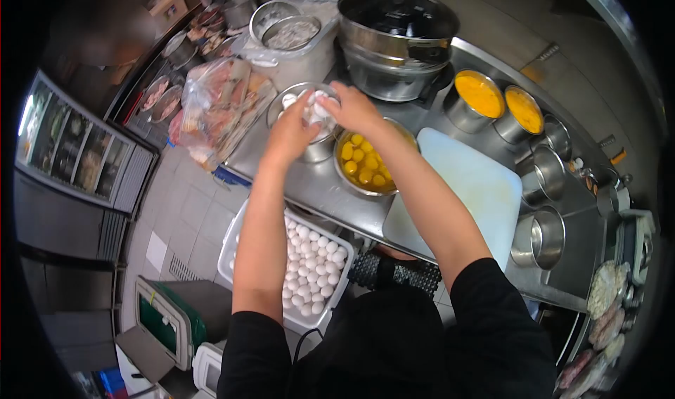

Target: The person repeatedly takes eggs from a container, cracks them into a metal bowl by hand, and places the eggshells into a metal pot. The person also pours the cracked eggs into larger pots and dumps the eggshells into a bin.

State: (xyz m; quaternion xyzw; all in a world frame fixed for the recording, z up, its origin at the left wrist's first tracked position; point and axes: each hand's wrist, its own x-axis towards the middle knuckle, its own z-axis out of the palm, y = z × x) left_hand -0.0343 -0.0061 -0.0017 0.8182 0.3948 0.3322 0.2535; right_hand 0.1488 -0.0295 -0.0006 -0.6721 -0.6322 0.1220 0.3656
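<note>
White eggshells (318, 118) are heaped in a round metal pot (320, 151) on the steel counter. My left hand (294, 130) curves around the left side of the heap, thumb and forefinger against shells. From the right, my right hand (353, 109) reaches over the same pot, its fingertips closed on shells. Some fingertips are hidden among the white pieces. Directly right of this pot, under my right forearm, a metal bowl (342, 176) holds several raw yolks (364, 161) in clear egg white. A white crate (228, 248) of whole eggs (313, 269) stands below the counter edge.
A white cutting board (467, 188) lies right of the bowl. Two pots of yellow liquid (480, 95) stand behind it, with metal pots (540, 237) further right. A large steamer pot (397, 40) stands at the back. Bagged raw meat (211, 107) sits at the left.
</note>
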